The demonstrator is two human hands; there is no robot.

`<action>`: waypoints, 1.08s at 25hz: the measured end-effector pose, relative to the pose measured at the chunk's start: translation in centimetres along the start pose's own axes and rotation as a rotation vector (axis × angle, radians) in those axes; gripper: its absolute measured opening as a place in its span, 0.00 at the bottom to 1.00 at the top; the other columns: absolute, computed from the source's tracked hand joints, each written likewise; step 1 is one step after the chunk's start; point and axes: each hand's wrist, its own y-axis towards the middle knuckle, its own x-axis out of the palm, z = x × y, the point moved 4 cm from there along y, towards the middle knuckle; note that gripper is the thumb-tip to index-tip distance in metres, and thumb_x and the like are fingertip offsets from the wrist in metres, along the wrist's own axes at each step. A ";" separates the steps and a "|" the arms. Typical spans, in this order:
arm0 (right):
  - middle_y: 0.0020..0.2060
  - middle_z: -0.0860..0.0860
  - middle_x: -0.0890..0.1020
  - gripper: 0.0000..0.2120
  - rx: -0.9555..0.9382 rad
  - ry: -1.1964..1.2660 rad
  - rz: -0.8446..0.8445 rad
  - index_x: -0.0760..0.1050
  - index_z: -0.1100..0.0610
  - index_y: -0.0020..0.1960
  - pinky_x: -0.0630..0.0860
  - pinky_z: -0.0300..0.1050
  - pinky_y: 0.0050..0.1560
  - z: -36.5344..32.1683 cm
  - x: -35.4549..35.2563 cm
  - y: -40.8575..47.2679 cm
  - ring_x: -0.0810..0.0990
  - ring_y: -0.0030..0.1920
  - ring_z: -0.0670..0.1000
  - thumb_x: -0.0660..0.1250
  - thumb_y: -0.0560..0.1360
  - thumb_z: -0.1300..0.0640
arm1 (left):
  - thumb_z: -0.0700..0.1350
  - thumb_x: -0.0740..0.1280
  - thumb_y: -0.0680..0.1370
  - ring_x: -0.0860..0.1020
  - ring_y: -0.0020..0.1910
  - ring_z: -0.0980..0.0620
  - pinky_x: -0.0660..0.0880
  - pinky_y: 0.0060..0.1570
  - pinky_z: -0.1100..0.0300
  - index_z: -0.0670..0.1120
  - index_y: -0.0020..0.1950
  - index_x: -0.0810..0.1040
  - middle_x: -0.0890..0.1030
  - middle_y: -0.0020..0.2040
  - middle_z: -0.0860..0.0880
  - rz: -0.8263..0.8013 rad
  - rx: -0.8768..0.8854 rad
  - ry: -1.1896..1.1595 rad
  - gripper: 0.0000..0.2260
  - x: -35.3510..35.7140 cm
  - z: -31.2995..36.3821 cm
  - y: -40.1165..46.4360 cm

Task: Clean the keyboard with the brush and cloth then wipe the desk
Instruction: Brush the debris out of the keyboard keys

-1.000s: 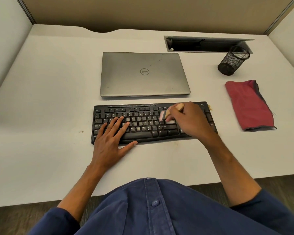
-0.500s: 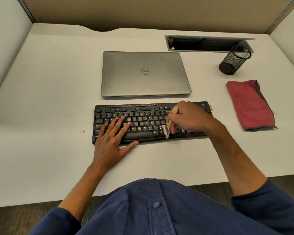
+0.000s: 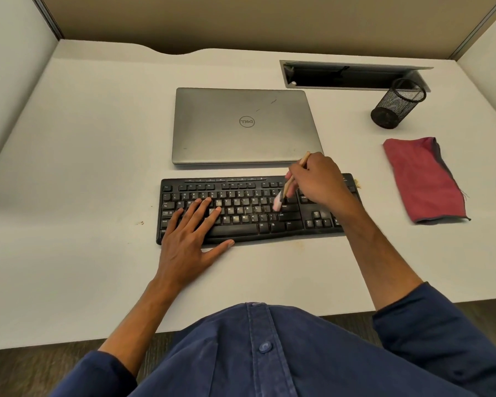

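White worktop (image 3: 83,167), walled cubicle. Left hand (image 3: 189,239): flat, fingers straight, resting on black keyboard (image 3: 241,213), holding nothing. Right hand (image 3: 318,181): grip clenched around wooden brush (image 3: 291,181), pale bristles touching keys below the grip. Red cloth (image 3: 421,179): folded, lying right of the grip, well apart. Closed grey laptop (image 3: 241,124): just beyond the grip. Mesh pen cup (image 3: 395,107): farther right, beyond the cloth.
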 end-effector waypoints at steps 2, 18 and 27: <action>0.30 0.47 0.84 0.17 -0.051 -0.069 0.073 0.83 0.59 0.43 0.75 0.44 0.39 -0.2 -0.2 0.8 0.78 0.30 0.45 0.58 0.81 0.56 | 0.68 0.57 0.78 0.63 0.77 0.49 0.60 0.75 0.46 0.50 0.75 0.72 0.67 0.77 0.49 0.004 0.003 -0.002 0.32 0.0 0.0 0.0; 0.34 0.51 0.86 0.20 -0.036 0.035 0.167 0.84 0.55 0.46 0.66 0.43 0.33 4.5 -4.8 0.8 0.70 0.22 0.42 0.56 0.83 0.48 | 0.68 0.57 0.78 0.63 0.77 0.49 0.59 0.75 0.46 0.49 0.75 0.71 0.67 0.77 0.48 -0.004 0.003 -0.004 0.32 -0.1 0.1 0.0; 0.30 0.46 0.80 0.19 -0.044 -0.122 0.227 0.82 0.56 0.46 0.65 0.41 0.31 4.3 -5.3 -0.2 0.75 0.30 0.46 0.56 0.83 0.49 | 0.68 0.56 0.78 0.63 0.77 0.49 0.58 0.75 0.46 0.50 0.75 0.71 0.67 0.77 0.48 -0.014 0.008 0.005 0.33 -0.1 0.1 0.0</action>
